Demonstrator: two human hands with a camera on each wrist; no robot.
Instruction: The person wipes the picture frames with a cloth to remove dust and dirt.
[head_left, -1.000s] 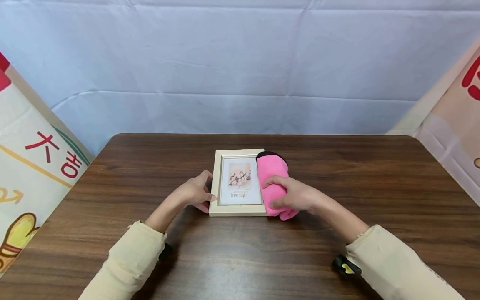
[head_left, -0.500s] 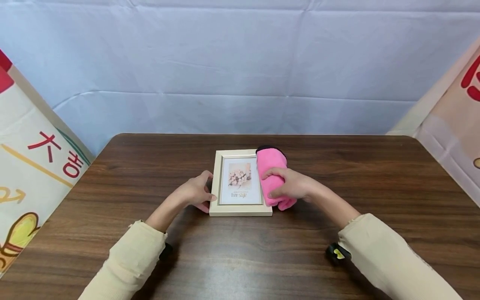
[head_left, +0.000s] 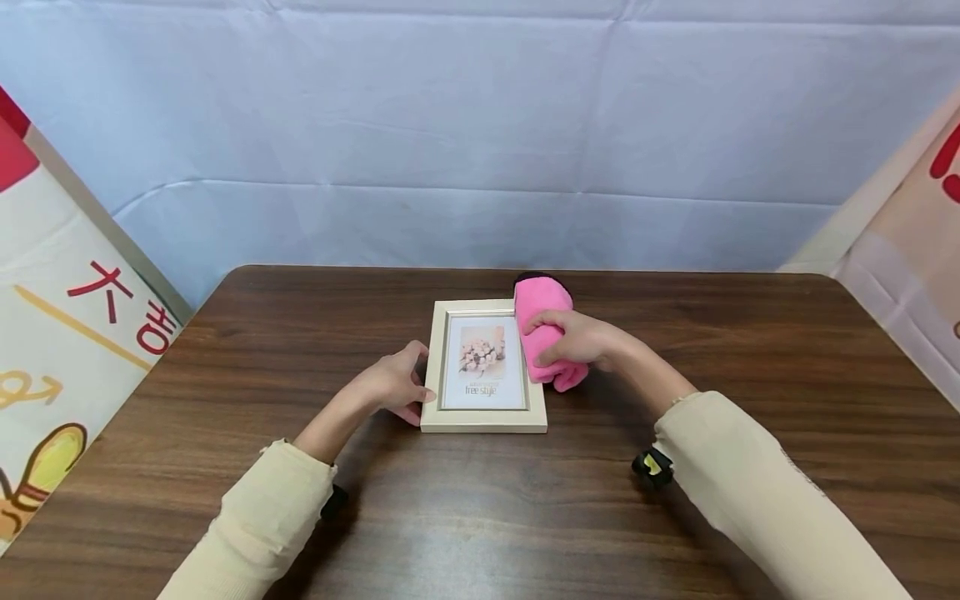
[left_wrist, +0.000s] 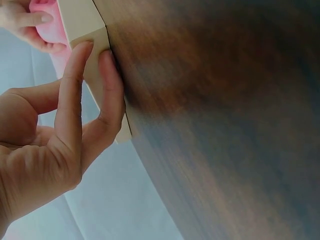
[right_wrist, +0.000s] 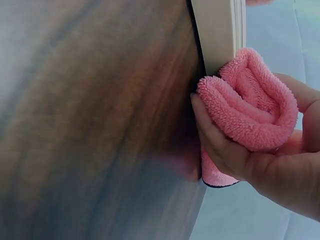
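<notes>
A cream picture frame lies face up on the dark wooden table, showing a flower print. At its left edge, my left hand holds the frame with bent fingers. Fingertips press its side in the left wrist view, where the frame stands close to the lens. My right hand grips a folded pink cloth with a dark edge. This cloth covers part of the frame's right border, and its fluffy folds touch the frame's side in the right wrist view.
A pale blue fabric backdrop hangs behind the table's far edge. Printed sheets with red characters flank the left side, and another printed sheet stands at the right. Black wrist gear sits under the right sleeve.
My right hand has slid the pink cloth away from me along the frame's right border, uncovering the near right corner. The left hand and the frame stay about where they were.
</notes>
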